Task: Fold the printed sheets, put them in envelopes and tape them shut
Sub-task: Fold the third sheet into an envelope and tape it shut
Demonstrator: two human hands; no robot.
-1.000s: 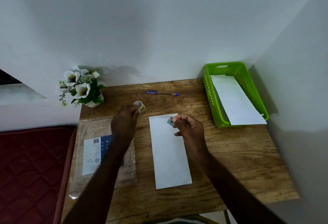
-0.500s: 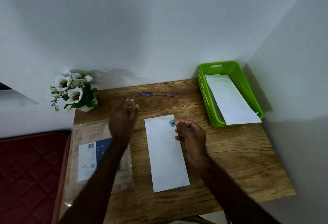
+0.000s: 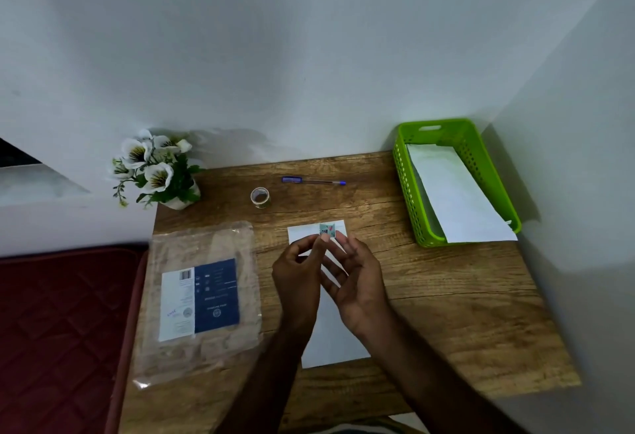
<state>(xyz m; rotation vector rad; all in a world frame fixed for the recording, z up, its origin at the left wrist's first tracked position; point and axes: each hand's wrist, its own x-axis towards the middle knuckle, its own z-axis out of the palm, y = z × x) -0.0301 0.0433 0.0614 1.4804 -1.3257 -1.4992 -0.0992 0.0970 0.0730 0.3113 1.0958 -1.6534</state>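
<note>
A small printed piece of tape (image 3: 327, 229) is pinched between the fingertips of the left hand (image 3: 298, 277) and the right hand (image 3: 357, 279), just above the far end of the white envelope (image 3: 335, 341); the remaining fingers of the right hand are loosely spread. Whether the piece already touches the paper cannot be told, as the hands cover that spot. The envelope lies flat on the wooden table (image 3: 446, 296), its long axis running near to far, its far end leaning slightly left. The piece could fold onto itself or stick askew if lowered unevenly, leaving the flap unsealed. The tape roll (image 3: 260, 197) stands beyond, well apart.
</note>
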